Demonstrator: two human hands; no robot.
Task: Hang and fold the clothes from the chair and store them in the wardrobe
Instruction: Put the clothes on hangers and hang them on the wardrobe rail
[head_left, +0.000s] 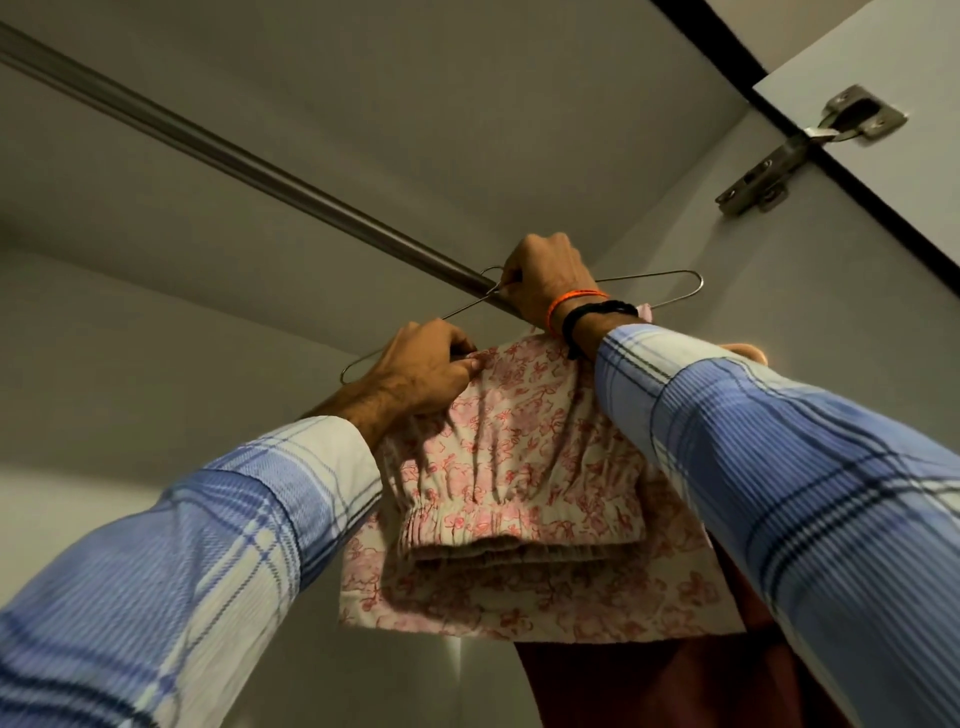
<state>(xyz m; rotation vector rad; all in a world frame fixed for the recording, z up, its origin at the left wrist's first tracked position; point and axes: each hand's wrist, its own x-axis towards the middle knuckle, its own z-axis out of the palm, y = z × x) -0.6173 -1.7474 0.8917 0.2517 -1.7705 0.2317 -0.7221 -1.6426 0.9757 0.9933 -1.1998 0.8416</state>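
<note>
- Right hand (545, 280) grips the thin wire hanger's (675, 291) hook at the grey metal wardrobe rail (260, 166).
- Left hand (421, 369) pinches the folded pink floral garment (519, 467) draped over it.
- Hanging step; next I'd seat the hook, then let go.

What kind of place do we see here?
Most likely the inside of a wardrobe: a metal rail runs across the top, a door hinge sits on the right, and a wire hanger with floral trousers is at the rail.

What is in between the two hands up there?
In the head view, a thin metal wire hanger runs from the left hand to the right hand, with the folded pink floral cloth draped over it just below.
</note>
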